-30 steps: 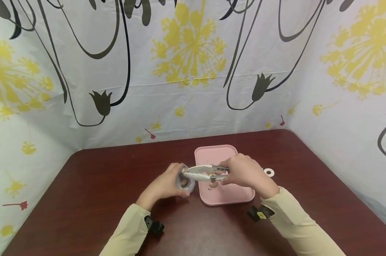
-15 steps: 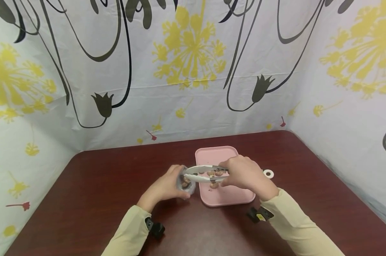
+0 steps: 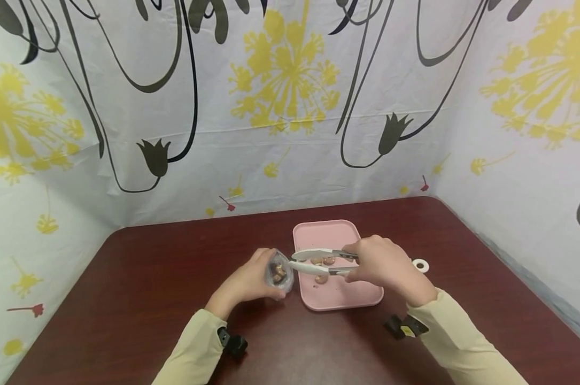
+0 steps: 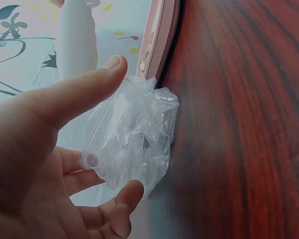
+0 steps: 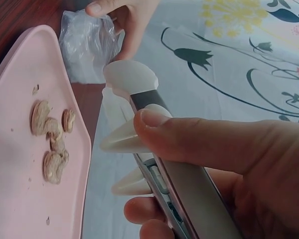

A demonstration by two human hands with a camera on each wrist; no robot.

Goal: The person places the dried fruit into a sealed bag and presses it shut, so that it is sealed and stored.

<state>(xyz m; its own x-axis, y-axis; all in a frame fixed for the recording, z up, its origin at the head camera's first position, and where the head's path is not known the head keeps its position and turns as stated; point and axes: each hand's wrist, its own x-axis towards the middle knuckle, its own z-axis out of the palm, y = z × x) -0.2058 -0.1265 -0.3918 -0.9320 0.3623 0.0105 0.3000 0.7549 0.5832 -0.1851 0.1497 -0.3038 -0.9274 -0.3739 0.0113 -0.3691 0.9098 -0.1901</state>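
Note:
My left hand (image 3: 244,275) holds a clear plastic bag (image 3: 283,284), thumb and fingers around its sides. Its mouth faces up, and several brown pieces (image 3: 278,272) lie inside. The right hand (image 3: 378,262) grips tongs (image 3: 311,268) with metal arms and white ends. Their tips point left and are just beside the bag's mouth, close together; no piece shows between them. Under the tongs, a pink tray (image 3: 340,298) bears several wrinkled tan-brown pieces (image 5: 53,167), clustered near its middle. Their exact kind is unclear, though they resemble dried mushrooms.
A white ring (image 3: 420,265) shows just beyond the right wrist, at the tongs' handle end. Small dark crumbs (image 5: 48,220) dot the tray. The dark red wooden table (image 3: 174,256) meets a patterned cloth (image 3: 251,160) at the back and sides.
The tongs' tips were over the bag's mouth; the right hand has drawn them rightward, away from it. Brown pieces in the bag are now in plainer sight. The left hand stays in place.

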